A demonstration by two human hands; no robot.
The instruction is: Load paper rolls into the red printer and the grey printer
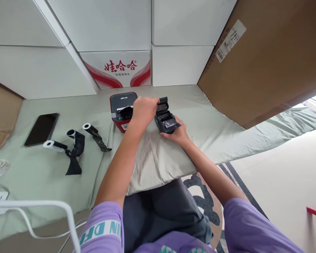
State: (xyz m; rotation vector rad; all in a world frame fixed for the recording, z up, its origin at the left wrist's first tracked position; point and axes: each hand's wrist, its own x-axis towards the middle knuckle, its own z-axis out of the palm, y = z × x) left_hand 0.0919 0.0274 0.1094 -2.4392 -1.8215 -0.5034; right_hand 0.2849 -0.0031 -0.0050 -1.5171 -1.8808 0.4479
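Grips the small black device near the middle of the frame with the right hand, pinching its raised lid with the left hand. Looks light, stiff-shelled, rather slick; probably weakest if forced at the lid. Best held low, by its sides.

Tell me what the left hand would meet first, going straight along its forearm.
Past the black lid at its fingers, the left hand would probably meet the stacked boxes; depth is unclear.

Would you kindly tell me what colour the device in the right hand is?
The device is black or very dark grey, seen in the head view.
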